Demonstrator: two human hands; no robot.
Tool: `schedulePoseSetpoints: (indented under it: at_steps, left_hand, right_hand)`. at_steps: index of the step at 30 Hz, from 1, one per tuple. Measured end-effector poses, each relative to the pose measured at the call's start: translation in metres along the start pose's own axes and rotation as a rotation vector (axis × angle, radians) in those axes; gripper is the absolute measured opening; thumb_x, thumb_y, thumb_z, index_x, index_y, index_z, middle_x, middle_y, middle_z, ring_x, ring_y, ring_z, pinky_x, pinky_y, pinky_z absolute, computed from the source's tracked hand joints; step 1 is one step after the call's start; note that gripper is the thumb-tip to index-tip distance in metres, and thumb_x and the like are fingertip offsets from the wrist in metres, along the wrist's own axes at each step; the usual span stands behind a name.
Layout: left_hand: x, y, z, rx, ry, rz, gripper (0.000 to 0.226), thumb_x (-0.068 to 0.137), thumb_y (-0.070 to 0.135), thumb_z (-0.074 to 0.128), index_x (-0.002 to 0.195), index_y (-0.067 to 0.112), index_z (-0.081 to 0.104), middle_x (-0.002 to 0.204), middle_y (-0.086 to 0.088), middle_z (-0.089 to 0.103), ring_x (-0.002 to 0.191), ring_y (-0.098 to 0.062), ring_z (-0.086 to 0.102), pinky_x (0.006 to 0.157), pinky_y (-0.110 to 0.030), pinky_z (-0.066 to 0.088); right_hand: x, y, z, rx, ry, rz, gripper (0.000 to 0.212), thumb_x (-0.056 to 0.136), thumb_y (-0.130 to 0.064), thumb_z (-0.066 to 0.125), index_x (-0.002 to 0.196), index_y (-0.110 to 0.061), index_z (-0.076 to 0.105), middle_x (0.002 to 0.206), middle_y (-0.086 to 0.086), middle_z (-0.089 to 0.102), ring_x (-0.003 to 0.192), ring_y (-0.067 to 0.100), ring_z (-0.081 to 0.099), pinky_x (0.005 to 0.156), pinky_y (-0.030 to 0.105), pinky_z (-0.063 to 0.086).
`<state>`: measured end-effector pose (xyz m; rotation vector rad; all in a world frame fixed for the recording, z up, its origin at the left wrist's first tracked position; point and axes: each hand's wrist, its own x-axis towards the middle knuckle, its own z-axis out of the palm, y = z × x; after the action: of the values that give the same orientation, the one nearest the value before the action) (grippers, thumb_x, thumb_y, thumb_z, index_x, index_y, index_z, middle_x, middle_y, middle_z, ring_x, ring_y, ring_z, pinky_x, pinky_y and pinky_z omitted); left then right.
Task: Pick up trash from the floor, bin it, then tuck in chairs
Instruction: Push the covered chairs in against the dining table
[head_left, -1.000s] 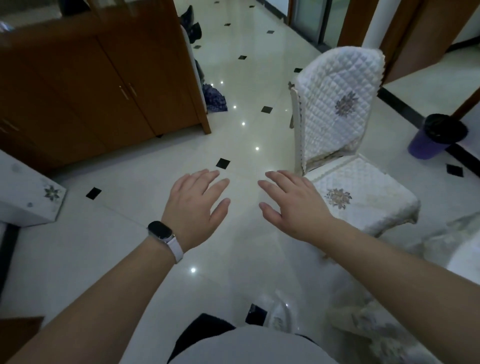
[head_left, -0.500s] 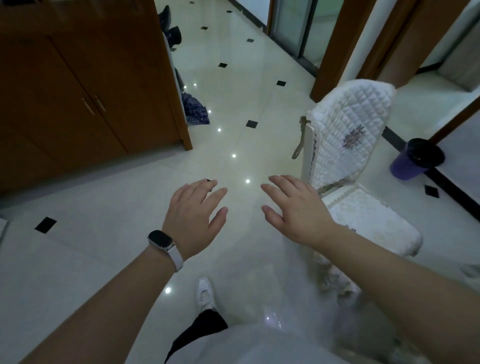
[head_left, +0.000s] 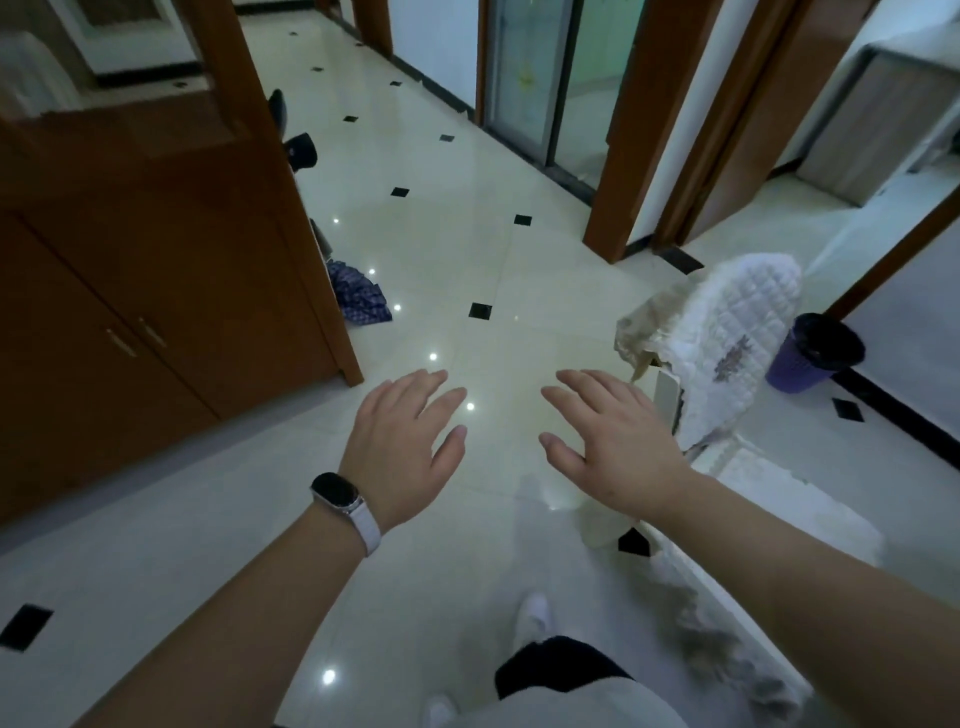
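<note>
Both my hands are held out in front of me over the pale tiled floor, fingers spread and holding nothing. My left hand (head_left: 405, 441) wears a dark watch on a white strap. My right hand (head_left: 613, 441) hovers just left of a chair (head_left: 727, 353) with a white quilted cover, which stands blurred at the right. A purple bin (head_left: 810, 353) with a black liner stands behind the chair by a dark floor border. No loose trash shows clearly on the floor near my hands.
A brown wooden cabinet (head_left: 156, 312) fills the left. A dark blue patterned bag (head_left: 361, 296) lies at its far corner, with dark shoes (head_left: 301, 150) beyond. Wooden door frames (head_left: 628, 130) and a glass door stand ahead. My white shoe (head_left: 535, 613) shows below.
The view has swung and moved forward: the cabinet and chair slid lower and apart, the hallway opened ahead. Both hands stayed spread and empty in front of me.
</note>
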<state>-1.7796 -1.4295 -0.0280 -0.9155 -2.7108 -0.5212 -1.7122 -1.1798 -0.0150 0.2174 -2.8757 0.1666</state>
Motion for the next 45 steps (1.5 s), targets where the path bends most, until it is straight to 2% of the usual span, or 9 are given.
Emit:
schedulePoseSetpoints:
  at_steps: [10, 18, 23, 27, 33, 45]
  left_hand:
    - [0.166, -0.072, 0.05, 0.081, -0.11, -0.014, 0.047, 0.092, 0.042, 0.041, 0.129, 0.02, 0.061, 0.136, -0.006, 0.057, 0.127, -0.027, 0.051, 0.106, -0.049, 0.036]
    - [0.332, -0.069, 0.082, 0.06, -0.042, 0.106, 0.044, 0.092, 0.039, 0.048, 0.128, 0.016, 0.062, 0.133, -0.008, 0.059, 0.125, -0.028, 0.052, 0.105, -0.048, 0.04]
    - [0.402, -0.064, 0.107, 0.017, -0.063, 0.203, 0.045, 0.092, 0.04, 0.045, 0.129, 0.018, 0.061, 0.133, -0.006, 0.058, 0.126, -0.028, 0.051, 0.106, -0.049, 0.038]
    - [0.458, -0.072, 0.129, -0.029, -0.073, 0.279, 0.044, 0.093, 0.039, 0.045, 0.126, 0.016, 0.062, 0.131, -0.007, 0.059, 0.123, -0.029, 0.053, 0.104, -0.051, 0.04]
    - [0.542, -0.1, 0.174, -0.116, -0.107, 0.389, 0.043, 0.092, 0.039, 0.047, 0.125, 0.018, 0.064, 0.131, -0.007, 0.06, 0.122, -0.03, 0.055, 0.102, -0.052, 0.042]
    - [0.714, -0.133, 0.238, -0.311, -0.228, 0.72, 0.044, 0.093, 0.041, 0.046, 0.126, 0.018, 0.063, 0.132, -0.008, 0.06, 0.123, -0.029, 0.054, 0.102, -0.049, 0.043]
  right_hand:
    - [0.159, 0.089, 0.067, 0.073, -0.021, 0.033, 0.051, 0.09, -0.05, 0.045, 0.125, -0.017, 0.06, 0.134, 0.006, 0.057, 0.123, 0.03, 0.052, 0.098, 0.042, 0.042]
    - [0.263, 0.195, 0.058, 0.037, 0.018, 0.081, 0.051, 0.089, -0.05, 0.046, 0.124, -0.017, 0.062, 0.134, 0.007, 0.058, 0.123, 0.03, 0.052, 0.098, 0.043, 0.042]
    - [0.284, 0.242, 0.053, 0.003, 0.027, 0.198, 0.051, 0.089, -0.051, 0.044, 0.124, -0.017, 0.062, 0.134, 0.007, 0.058, 0.123, 0.031, 0.053, 0.098, 0.044, 0.043]
    - [0.304, 0.276, 0.061, -0.028, -0.068, 0.305, 0.054, 0.091, -0.054, 0.039, 0.129, -0.02, 0.058, 0.138, 0.004, 0.054, 0.128, 0.028, 0.048, 0.103, 0.042, 0.039]
    - [0.349, 0.312, 0.074, -0.104, -0.124, 0.456, 0.055, 0.093, -0.056, 0.037, 0.134, -0.024, 0.053, 0.145, 0.002, 0.048, 0.133, 0.026, 0.042, 0.107, 0.041, 0.035]
    - [0.456, 0.337, 0.087, -0.206, -0.054, 0.862, 0.052, 0.089, -0.053, 0.044, 0.127, -0.019, 0.059, 0.136, 0.006, 0.056, 0.124, 0.031, 0.052, 0.099, 0.043, 0.043]
